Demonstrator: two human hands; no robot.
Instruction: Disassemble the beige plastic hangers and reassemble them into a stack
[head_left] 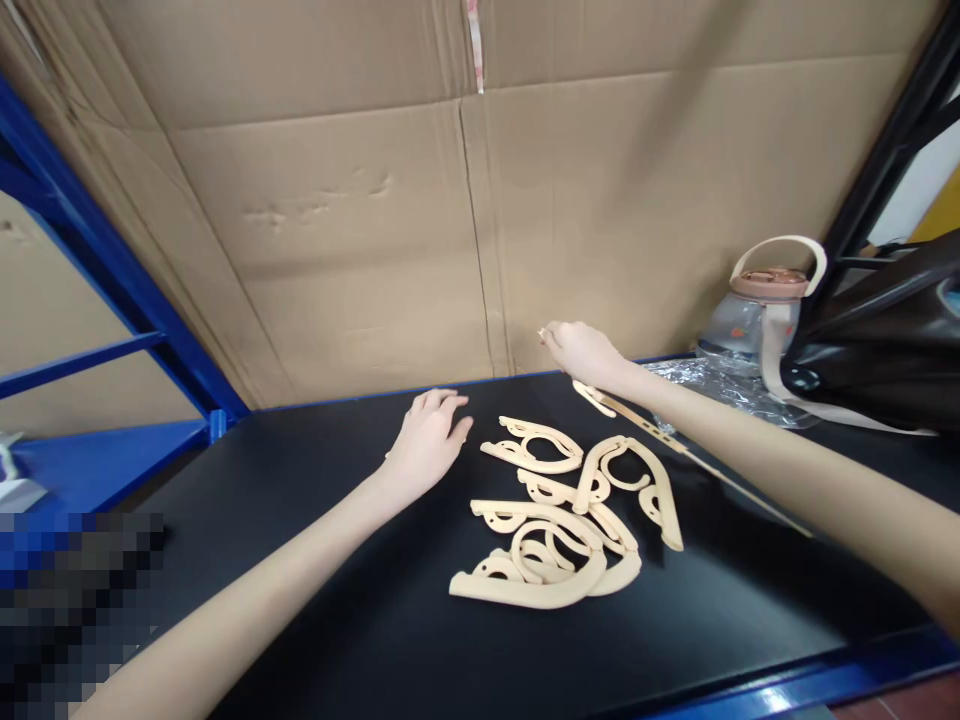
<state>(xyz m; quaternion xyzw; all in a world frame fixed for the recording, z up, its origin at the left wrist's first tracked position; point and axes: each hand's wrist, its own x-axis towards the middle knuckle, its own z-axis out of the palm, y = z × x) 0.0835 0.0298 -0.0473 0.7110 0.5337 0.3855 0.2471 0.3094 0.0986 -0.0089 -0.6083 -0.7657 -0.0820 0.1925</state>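
Observation:
Several cream folding hangers (pixel 525 592) lie in an overlapping pile on the black tabletop (pixel 337 640). One smaller folded hanger (pixel 551 463) rests at the back of the pile, and another (pixel 664 490) spreads at its right. My left hand (pixel 429 432) is left of the pile, palm down, fingers apart, with nothing seen in its grip. My right hand (pixel 581 352) is behind the pile near the cardboard, fingers closed on a small pale piece whose shape is mostly hidden. Below my right wrist lie a cream hooked part (pixel 592 398) and a long thin strip (pixel 742 487).
A clear bottle (pixel 739 325) with a pink lid and strap stands at the back right, beside crumpled clear plastic (pixel 705 385) and a black bag (pixel 885 330). Cardboard (pixel 337 250) rises behind the table. Blue metal framing (pixel 112 260) is at the left.

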